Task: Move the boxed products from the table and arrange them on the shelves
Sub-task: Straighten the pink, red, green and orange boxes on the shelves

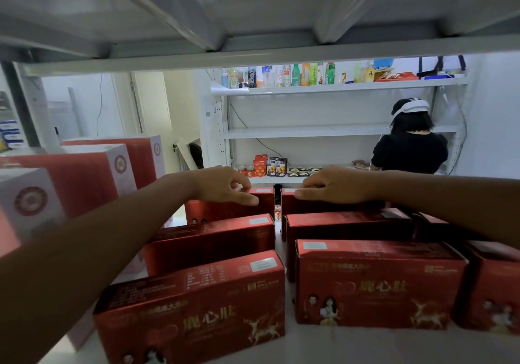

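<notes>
Several red boxes with gold lettering stand upright in rows on a white shelf (351, 346). Both my arms reach deep into the shelf. My left hand (225, 185) grips the top of the rear left red box (225, 211), thumb on the near face and fingers curled over its top. My right hand (334, 185) grips the top of the rear right red box (323, 207) the same way. In front of these stand a middle left box (213, 240), a middle right box (346, 228), a front left box (194, 310) and a front right box (377, 285).
Pink-and-white boxes (84, 172) line the shelf's left side. More red boxes (489, 287) stand at the right. The shelf board above (253, 12) hangs low overhead. Behind, a white rack (323, 131) holds bottles and snacks, and a person in black (410, 149) stands at it.
</notes>
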